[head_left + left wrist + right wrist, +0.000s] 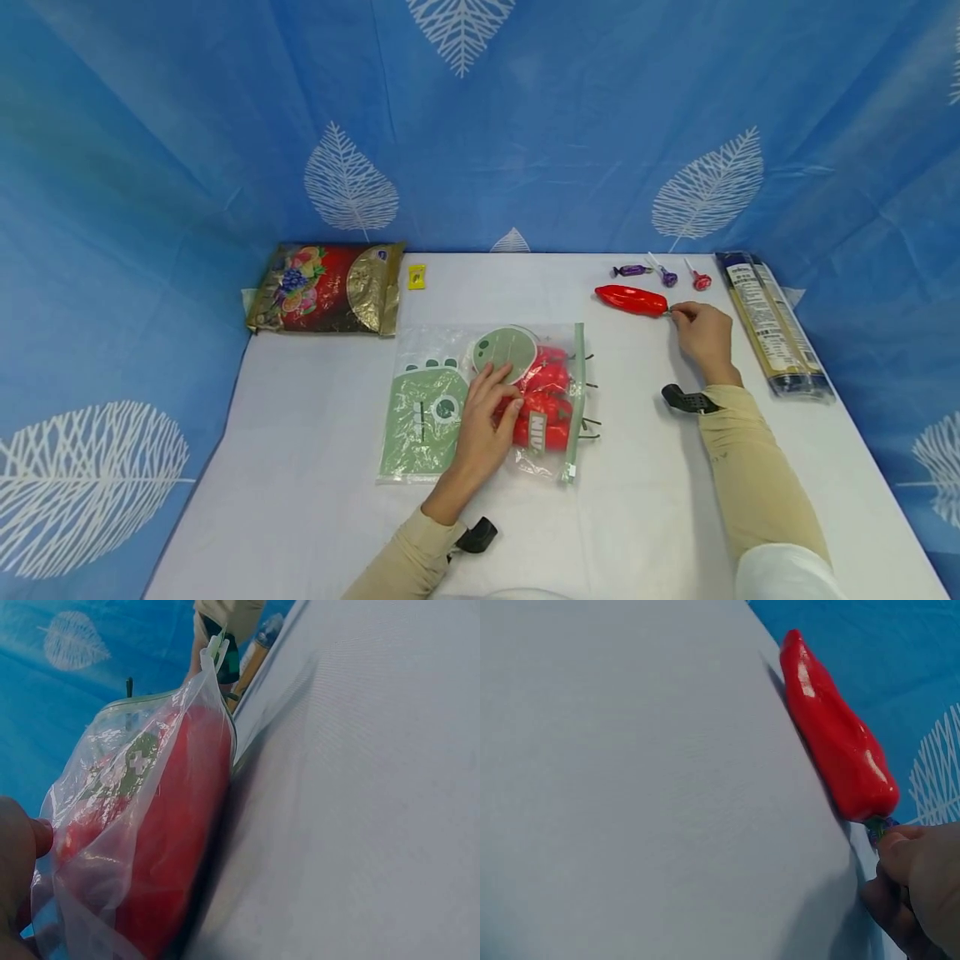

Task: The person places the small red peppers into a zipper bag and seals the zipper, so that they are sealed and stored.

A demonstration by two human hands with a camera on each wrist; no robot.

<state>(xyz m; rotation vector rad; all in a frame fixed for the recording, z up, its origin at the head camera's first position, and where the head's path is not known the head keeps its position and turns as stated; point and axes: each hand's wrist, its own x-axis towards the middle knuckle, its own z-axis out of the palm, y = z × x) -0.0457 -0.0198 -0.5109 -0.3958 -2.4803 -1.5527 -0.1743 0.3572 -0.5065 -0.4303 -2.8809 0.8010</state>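
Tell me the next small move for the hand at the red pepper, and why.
Probably lift the red pepper by its stem and carry it toward the zip bag. The right hand already pinches the stem end while the pepper lies on the table, apart from the bag. The left hand rests on the bag, which already holds red peppers.

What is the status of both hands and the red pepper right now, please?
Left hand pressing flat on the zip bag of red peppers. Right hand pinching the stem of the loose red pepper on the table. Nothing between pepper and bag.
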